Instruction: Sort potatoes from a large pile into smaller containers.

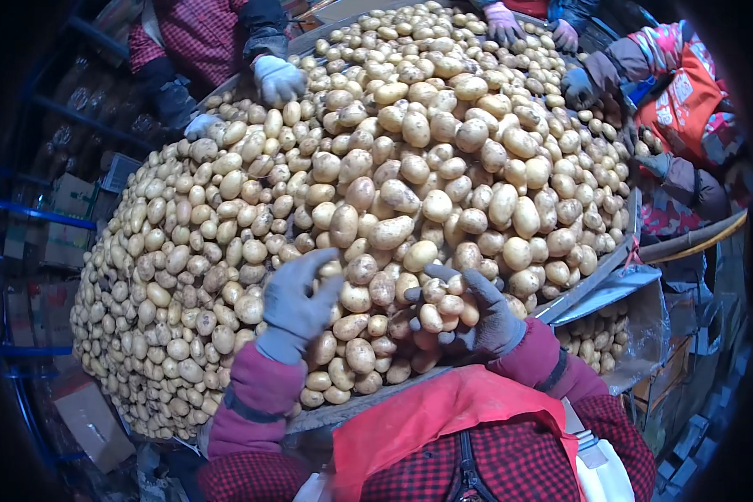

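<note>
A large heap of pale yellow potatoes (389, 232) lies before me, mixed in size, some with dark soil on the skin. My left hand (301, 301), in a grey work glove, is over the near part of the heap. One small potato (330, 270) shows between its thumb and fingertips, partly covered by the glove. To the right, my right hand (483, 314), gloved in the same grey, is turned up and cupped around several small potatoes (448, 304). Its fingers curl round them at the near edge of the heap.
A wooden rim (376, 401) edges the heap near my red apron (439, 414). Below right, a plastic-lined container (640, 332) holds more potatoes. Co-workers' gloved hands touch the heap at left (279, 80), top (502, 22) and right (578, 88). A cardboard box (93, 423) stands lower left.
</note>
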The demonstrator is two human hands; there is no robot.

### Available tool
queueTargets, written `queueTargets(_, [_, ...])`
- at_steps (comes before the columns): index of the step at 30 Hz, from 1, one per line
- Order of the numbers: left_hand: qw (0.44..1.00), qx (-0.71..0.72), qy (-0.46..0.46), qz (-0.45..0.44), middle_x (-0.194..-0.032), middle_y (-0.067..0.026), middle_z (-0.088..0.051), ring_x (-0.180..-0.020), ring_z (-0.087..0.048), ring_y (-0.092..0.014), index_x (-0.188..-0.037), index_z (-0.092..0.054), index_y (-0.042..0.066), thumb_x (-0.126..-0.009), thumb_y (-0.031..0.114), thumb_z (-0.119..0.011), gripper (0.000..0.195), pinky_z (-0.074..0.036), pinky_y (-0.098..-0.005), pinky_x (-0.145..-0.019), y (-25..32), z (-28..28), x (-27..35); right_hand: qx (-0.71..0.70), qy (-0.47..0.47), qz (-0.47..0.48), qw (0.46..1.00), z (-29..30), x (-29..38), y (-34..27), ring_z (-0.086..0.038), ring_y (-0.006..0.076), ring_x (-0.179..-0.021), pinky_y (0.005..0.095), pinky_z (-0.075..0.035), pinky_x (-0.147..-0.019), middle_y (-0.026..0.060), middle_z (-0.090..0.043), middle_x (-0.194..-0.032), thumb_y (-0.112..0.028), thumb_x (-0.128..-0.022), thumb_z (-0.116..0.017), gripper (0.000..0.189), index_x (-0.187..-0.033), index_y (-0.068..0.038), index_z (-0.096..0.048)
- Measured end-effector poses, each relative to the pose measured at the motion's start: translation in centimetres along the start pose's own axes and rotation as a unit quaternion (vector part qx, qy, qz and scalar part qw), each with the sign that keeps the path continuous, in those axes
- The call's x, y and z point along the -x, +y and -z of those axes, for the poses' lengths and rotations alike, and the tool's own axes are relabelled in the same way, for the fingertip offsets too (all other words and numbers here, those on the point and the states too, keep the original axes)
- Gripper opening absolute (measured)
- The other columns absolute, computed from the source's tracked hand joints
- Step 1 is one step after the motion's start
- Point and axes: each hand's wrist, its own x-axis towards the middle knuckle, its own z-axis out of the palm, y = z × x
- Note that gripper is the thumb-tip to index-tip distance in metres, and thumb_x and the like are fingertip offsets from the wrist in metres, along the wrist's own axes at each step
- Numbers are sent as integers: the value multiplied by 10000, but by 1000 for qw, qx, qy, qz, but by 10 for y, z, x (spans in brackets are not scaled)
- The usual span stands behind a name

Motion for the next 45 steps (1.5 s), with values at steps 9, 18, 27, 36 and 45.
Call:
queueTargets(9, [919, 59, -10, -389, -1144, -167, -665, -1006, -653, -368, -1056, -716, 73, -764, 163, -738, 306, -525, -487, -838, 104, -79, 3, 412, -62, 290, 862, 34, -8, 12, -550, 213, -1265, 391, -442, -1094, 97, -563, -1338, 2, -758, -833, 731, -1396, -74, -485])
queueTargets(18, [959, 38, 2, -281, -1272, -206, -620, -1111, -621, -405, -1155, -726, 101, -791, 226, -756, 385, -512, -517, -911, 85, -41, 15, -118, -145, 49, 981, 11, -4, 5, -501, 291, -1367, 484, -390, -1169, 176, -494, -1499, -441, -1084, -397, 557, -1518, -91, -398])
queueTargets(27, [961, -245, -39, 119, -1456, -282, -462, -1246, -522, -468, -1540, -425, 143, -812, 323, -778, 829, -451, -536, -1031, -31, 24, 101, 58, -27, 87, 994, 2, -9, -8, -606, 232, -1188, 365, -533, -991, 165, -586, -1339, -215, -1116, -394, 357, -1363, 41, -415])
queueTargets(36, [945, -245, -69, 205, -1534, -283, -360, -1290, -512, -500, -1553, -399, 233, -844, 206, -756, 795, -521, -498, -998, -47, -10, 46, 287, 27, 128, 949, 23, -11, -5, -594, 226, -1206, 402, -459, -1053, 107, -629, -1318, -222, -1079, -452, 394, -1386, 26, -457])
queueTargets(45, [985, -129, 41, 110, -1524, -251, -439, -1418, -430, -401, -1565, -368, 163, -936, 421, -661, 739, -366, -482, -1169, -102, -5, -132, 214, 20, 82, 973, 1, -7, -6, -556, 237, -1294, 370, -431, -1098, 100, -586, -1412, -301, -1064, -453, 451, -1451, -69, -452])
